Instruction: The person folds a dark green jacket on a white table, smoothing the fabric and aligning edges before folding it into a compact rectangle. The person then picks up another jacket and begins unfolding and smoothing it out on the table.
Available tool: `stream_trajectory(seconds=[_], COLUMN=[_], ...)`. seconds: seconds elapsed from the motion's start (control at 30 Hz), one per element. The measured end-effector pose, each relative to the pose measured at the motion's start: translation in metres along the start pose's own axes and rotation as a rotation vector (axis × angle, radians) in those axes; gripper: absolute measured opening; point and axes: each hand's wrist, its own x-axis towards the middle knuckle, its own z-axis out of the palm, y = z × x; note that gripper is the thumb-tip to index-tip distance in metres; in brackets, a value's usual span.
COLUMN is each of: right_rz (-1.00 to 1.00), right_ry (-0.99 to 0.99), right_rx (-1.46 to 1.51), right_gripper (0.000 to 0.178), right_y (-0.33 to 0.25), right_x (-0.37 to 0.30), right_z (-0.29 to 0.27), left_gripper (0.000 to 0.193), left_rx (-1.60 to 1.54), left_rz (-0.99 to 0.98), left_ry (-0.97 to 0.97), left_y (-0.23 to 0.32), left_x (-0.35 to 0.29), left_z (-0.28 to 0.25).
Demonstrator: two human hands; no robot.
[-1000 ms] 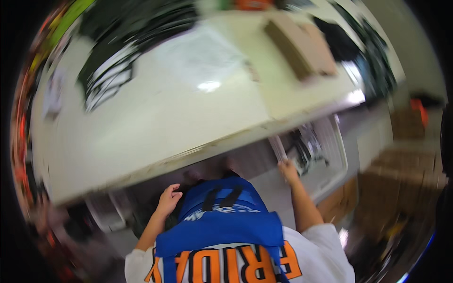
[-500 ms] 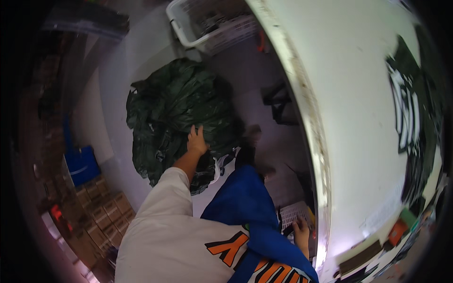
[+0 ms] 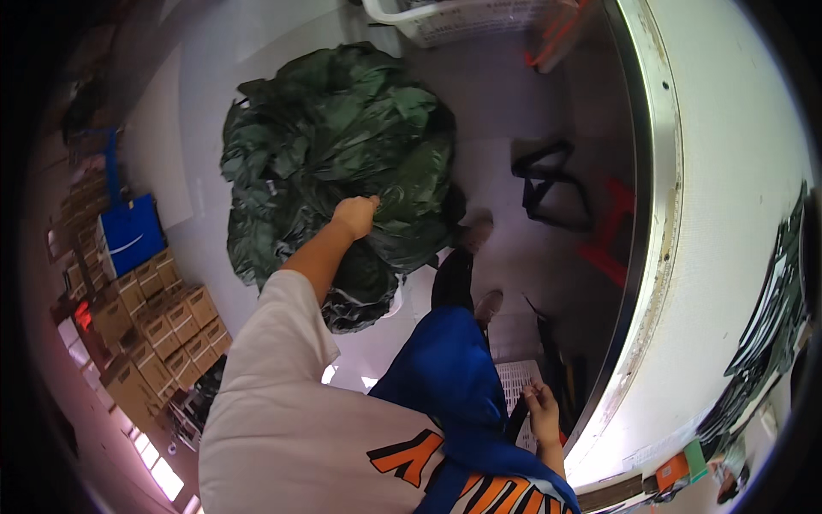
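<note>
In the head view, the fingers of the left hand [image 3: 356, 216], spread on the dark green bag [image 3: 342, 128] in the earlier frame, are now curled into its plastic, probably because slack folds give better purchase than a flat palm. The bag rests on the floor [image 3: 492, 120], beneath and around the left hand; the right hand [image 3: 543, 415] hangs by the white basket [image 3: 514, 377], fingers bent, its grip impossible to tell.

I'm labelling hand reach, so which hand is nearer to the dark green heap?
Left. The left hand is at the dark green heap, over its lower middle in view; the right hand is well apart from it, down by the table edge.
</note>
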Motion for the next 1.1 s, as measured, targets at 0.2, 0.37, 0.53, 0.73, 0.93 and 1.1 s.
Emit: stream_trajectory(seconds=[0.2,0.37,0.53,0.73,0.93,1.1], right_rz=[-0.085,0.026,-0.424,-1.149,-1.157,-1.373], right_ry=[-0.264,-0.544,-0.752,-0.259,-0.920,-0.584], right_rx=[0.078,0.080,0.027,-0.372,-0.204,0.772], right_gripper=[0.057,0.103,0.121,0.135,0.035,0.025], right_y=[-0.064,-0.140,-0.249,-0.353,-0.379,-0.407], right_x=[0.008,0.029,0.002,-0.022,-0.148,-0.222], right_z=[0.035,0.100,0.150,0.113,0.111,-0.077], left_gripper=[0.042,0.057,0.061,0.065,0.069,0.074], left_rx=[-0.841,-1.423,-1.064,-0.866,-0.620,-0.607], left_rz=[-0.162,0.265,0.417,0.492,0.344,0.636], left_ry=[0.058,0.538,0.871,1.039,1.298,1.276], left_y=[0.017,0.058,0.061,0.056,0.116,0.191], left_x=[-0.187,-0.316,-0.393,-0.426,-0.564,-0.528], left_z=[-0.152,-0.312,-0.402,-0.456,-0.469,-0.520])
